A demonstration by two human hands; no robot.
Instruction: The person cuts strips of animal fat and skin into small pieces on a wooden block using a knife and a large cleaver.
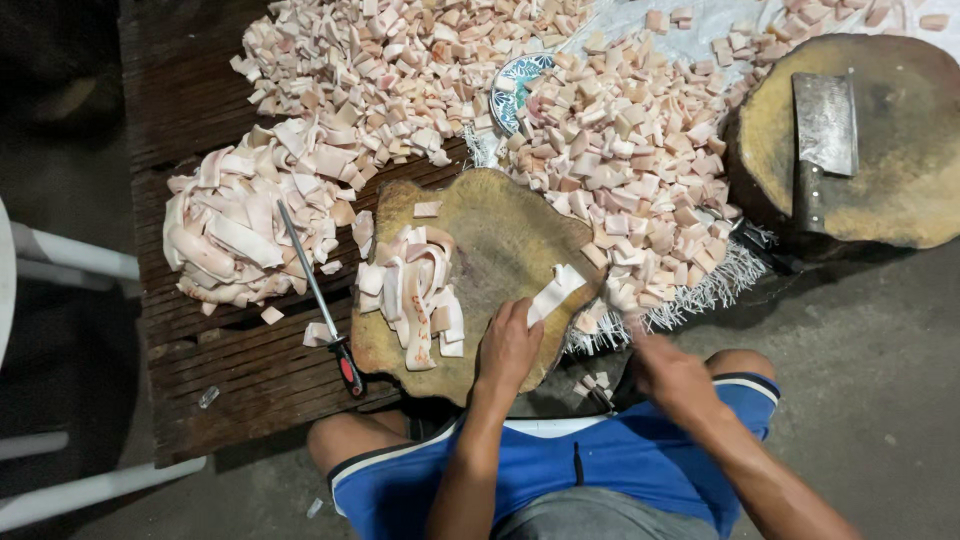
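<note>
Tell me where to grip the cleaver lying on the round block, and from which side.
Take the cleaver by its dark handle, which points toward the person at the near edge of the round block. Come from that near side, from above: the blade lies flat, away from the grip.

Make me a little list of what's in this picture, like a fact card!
place: dark wooden table
left hand: holds a pale meat strip on the round chopping block
right hand: blurred, beside the cut cubes; whether it holds anything cannot be told
on block: small heap of strips
left of block: sharpening steel, big pile of strips
far right: cleaver on a second block
</note>
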